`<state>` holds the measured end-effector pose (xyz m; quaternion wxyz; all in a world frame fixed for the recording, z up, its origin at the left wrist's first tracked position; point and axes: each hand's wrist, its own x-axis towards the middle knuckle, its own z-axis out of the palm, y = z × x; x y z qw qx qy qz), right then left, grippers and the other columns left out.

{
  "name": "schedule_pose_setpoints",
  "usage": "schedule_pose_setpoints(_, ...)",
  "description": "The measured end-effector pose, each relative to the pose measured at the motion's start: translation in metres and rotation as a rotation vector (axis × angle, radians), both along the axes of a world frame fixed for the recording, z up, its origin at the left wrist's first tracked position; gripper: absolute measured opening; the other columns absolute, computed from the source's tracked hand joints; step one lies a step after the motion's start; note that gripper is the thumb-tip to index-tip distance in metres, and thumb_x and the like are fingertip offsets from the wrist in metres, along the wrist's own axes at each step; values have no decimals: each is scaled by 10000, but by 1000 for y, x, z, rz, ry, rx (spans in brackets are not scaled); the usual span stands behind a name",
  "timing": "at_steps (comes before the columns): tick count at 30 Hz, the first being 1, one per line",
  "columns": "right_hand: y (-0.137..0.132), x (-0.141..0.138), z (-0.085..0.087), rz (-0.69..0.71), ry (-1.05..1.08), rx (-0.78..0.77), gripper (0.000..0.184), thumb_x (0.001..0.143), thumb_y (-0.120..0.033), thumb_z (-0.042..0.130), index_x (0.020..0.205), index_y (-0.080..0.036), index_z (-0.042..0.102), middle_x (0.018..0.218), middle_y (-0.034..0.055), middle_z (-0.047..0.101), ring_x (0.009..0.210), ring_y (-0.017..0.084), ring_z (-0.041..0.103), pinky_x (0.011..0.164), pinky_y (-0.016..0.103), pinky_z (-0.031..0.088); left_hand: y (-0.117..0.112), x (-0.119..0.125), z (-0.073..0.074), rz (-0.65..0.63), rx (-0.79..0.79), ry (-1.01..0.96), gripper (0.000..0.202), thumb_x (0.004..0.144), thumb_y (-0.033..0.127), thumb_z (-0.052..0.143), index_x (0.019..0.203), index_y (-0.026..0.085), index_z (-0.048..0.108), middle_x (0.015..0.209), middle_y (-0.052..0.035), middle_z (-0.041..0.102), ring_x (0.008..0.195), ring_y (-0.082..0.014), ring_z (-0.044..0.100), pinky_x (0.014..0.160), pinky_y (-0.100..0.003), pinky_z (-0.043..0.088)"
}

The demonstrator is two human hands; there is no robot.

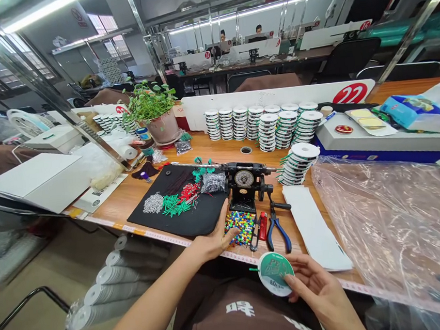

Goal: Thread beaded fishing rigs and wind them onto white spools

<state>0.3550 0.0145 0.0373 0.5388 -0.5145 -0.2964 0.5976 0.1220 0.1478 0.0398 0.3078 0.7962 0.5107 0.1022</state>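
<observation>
In my right hand (313,285) is a round line spool (276,272) with a green and white label, held over my lap just off the table edge. A short green tube sticks out at the spool's left side. My left hand (215,238) rests open at the front edge, thumb and fingers apart, beside a pile of multicoloured beads (241,226). Behind the beads stands a black winding machine (245,180) with a dial and crank. Blue-handled pliers (277,232), a red lighter (263,225) and small thread snips (254,238) lie right of the beads.
A black mat (186,222) carries green tubes (175,205), red pieces (190,191) and silver bits (153,203). Stacked spools (301,165) stand behind the machine's right side. Plastic sheeting (389,226) covers the right; a potted plant (162,126) stands at the back.
</observation>
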Motion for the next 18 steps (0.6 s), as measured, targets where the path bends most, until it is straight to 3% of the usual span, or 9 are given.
schedule_pose_setpoints(7,-2,1,1,-2,-35,1,485,721,-535,845,1038,-204,685,894,72,695,649,169,612,488,245,533,21,-3,-7,-132,131,49,858,966,673,280,1603,182,-21,1673,-130,133,1540,-271,139,1258,-467,126)
schedule_pose_setpoints(14,-2,3,2,-14,-13,-15,499,708,-532,858,1035,-194,689,922,94,715,667,180,637,492,248,537,14,-22,-6,-143,131,194,867,960,657,347,1606,164,46,1677,-129,87,1539,-307,114,1252,-469,107)
schedule_pose_setpoints(18,-2,4,0,-9,-12,-17,476,718,-513,858,1033,-198,691,920,87,716,680,174,634,494,236,538,8,-35,1,-143,88,222,768,984,622,318,1606,237,83,1677,-83,135,1533,-275,163,1249,-456,142)
